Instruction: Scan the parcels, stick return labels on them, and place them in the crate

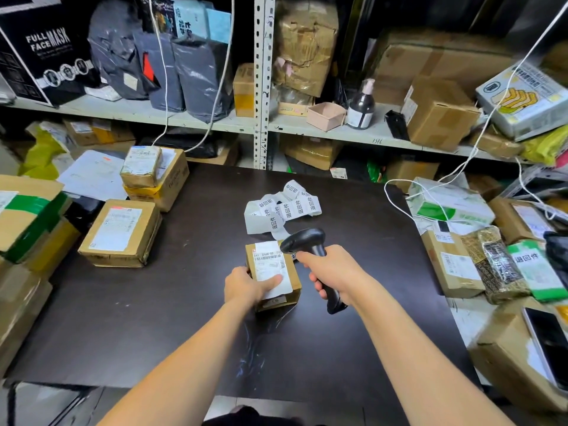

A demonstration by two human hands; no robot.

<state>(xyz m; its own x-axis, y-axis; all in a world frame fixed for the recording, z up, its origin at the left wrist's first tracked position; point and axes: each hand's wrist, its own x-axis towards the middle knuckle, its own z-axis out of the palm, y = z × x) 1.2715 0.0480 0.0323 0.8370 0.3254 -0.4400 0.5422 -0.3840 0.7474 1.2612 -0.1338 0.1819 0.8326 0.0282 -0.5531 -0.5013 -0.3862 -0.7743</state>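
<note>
shelf (184, 118): across the top of the frame, loaded with cartons, grey mailer bags (199, 75) and 1 pump bottle (361, 109).
tabletop (184, 318): dark, filling the centre and lower frame.
right pile (461, 265): cartons and bags heaped at the right edge of the frame.
left cartons (121, 233): 1 flat labelled carton at the tabletop's left edge, 2 stacked cartons behind it.
label strip (282, 210): white, curled, printed in black, lying just above centre.
small parcel (269, 261): centre of frame, brown, white barcode label facing up; resting or lifted, cannot tell.
scanner (304, 241): black, head at the small parcel's upper right corner.
left hand (246, 287): gripping the small parcel, thumb on its label.
right hand (335, 272): wrapped tight round the scanner's handle.
</note>
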